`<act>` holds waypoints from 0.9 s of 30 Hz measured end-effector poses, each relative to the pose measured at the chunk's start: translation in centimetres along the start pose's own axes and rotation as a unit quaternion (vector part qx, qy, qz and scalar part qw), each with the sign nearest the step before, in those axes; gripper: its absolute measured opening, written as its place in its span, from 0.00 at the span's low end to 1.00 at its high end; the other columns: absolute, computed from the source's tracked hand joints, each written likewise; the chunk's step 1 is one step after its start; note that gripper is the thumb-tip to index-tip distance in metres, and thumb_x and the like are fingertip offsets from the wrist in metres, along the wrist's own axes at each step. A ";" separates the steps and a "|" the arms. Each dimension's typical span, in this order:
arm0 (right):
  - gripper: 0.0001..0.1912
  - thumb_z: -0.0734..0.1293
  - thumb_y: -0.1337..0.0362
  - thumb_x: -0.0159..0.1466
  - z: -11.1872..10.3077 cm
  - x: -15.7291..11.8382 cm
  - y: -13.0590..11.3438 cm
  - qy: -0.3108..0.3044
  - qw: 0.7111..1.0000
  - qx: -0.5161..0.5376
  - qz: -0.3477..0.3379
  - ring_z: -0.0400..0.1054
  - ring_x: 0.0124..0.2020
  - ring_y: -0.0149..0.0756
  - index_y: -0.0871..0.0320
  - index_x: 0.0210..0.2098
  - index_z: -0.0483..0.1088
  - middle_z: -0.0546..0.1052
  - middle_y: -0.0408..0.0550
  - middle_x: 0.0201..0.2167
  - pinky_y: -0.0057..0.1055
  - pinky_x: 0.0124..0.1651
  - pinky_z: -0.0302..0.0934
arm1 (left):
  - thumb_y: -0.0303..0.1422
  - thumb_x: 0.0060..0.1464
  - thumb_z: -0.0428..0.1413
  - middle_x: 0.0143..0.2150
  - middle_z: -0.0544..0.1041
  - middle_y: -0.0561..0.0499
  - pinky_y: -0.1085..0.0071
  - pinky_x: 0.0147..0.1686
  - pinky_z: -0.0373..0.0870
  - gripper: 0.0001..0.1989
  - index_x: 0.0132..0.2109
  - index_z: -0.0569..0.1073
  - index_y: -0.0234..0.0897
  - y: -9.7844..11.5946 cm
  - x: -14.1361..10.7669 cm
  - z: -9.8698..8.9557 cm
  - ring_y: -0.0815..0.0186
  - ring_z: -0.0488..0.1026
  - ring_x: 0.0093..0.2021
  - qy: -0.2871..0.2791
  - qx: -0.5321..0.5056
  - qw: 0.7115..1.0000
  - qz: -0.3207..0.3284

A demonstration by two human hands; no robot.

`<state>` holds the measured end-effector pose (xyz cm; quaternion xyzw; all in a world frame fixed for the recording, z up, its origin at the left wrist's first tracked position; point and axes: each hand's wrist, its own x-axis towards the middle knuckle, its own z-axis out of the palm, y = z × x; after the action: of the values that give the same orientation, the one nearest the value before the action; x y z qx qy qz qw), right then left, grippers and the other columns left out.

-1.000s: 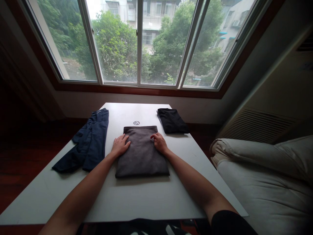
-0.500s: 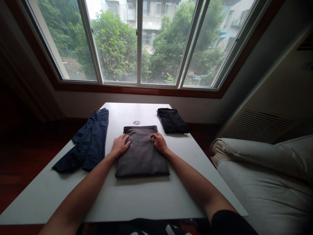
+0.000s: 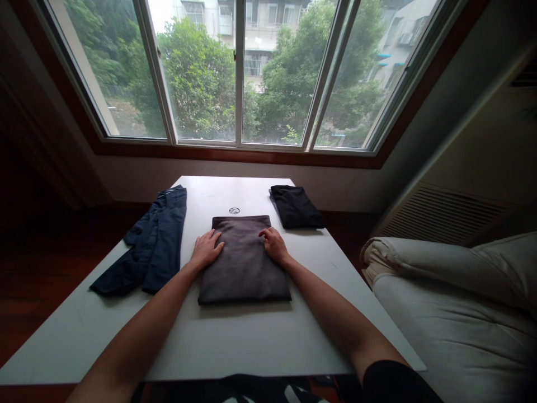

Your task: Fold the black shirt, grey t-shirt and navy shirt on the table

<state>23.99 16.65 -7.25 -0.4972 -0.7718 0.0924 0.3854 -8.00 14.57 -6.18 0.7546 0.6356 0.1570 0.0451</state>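
Observation:
A dark grey folded cloth (image 3: 245, 266) lies flat on the white table (image 3: 251, 341), near its middle. My left hand (image 3: 207, 249) rests on the cloth's left edge with its fingers spread. On the right edge lies my right hand (image 3: 273, 245), its fingers bent but apart, touching the fabric without gripping it. Navy trousers (image 3: 157, 246) are laid on the left side of the table. A folded black garment (image 3: 297, 207) sits at the back right, with a greyish layer showing under its left edge.
A small round black mark (image 3: 234, 211) is on the table behind the grey cloth. To the right of the table stands a pale padded sofa (image 3: 453, 313). A wide window (image 3: 239, 146) spans the wall beyond the table.

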 end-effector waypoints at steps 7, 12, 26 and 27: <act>0.18 0.62 0.80 0.63 -0.2 0.0 -0.2 -0.005 1.000 0.005 0.001 0.66 0.42 0.37 0.53 0.43 0.76 0.69 0.47 0.40 0.31 0.49 0.62 | 0.47 0.70 0.48 0.75 0.60 0.42 0.48 0.71 0.52 0.27 0.70 0.66 0.44 0.0 0.0 0.1 0.51 0.57 0.74 0.000 0.005 1.000 -0.002; 0.18 0.62 0.80 0.63 -0.3 0.0 -0.5 -0.006 1.000 0.006 0.005 0.66 0.42 0.37 0.53 0.42 0.76 0.69 0.47 0.40 0.31 0.49 0.62 | 0.47 0.70 0.48 0.76 0.59 0.42 0.48 0.71 0.51 0.27 0.70 0.66 0.44 0.0 0.0 0.0 0.51 0.56 0.74 -0.002 0.001 1.000 -0.003; 0.17 0.62 0.79 0.65 -0.4 0.0 -0.5 -0.008 1.000 -0.012 -0.010 0.65 0.43 0.38 0.53 0.43 0.76 0.68 0.47 0.40 0.31 0.49 0.61 | 0.47 0.70 0.48 0.76 0.59 0.42 0.47 0.71 0.51 0.27 0.70 0.66 0.44 0.2 -0.1 -0.3 0.51 0.56 0.74 -0.005 0.001 1.000 -0.002; 0.17 0.62 0.79 0.65 -0.4 0.0 -0.6 -0.008 1.000 -0.015 -0.012 0.65 0.43 0.38 0.53 0.43 0.76 0.68 0.47 0.40 0.31 0.49 0.61 | 0.47 0.70 0.48 0.76 0.59 0.42 0.47 0.71 0.51 0.27 0.70 0.66 0.44 0.2 -0.1 -0.3 0.51 0.56 0.74 -0.005 0.001 1.000 -0.002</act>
<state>23.86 16.25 -6.72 -0.4928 -0.7822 0.0801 0.3727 -7.91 14.41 -5.87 0.7542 0.6369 0.1525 0.0478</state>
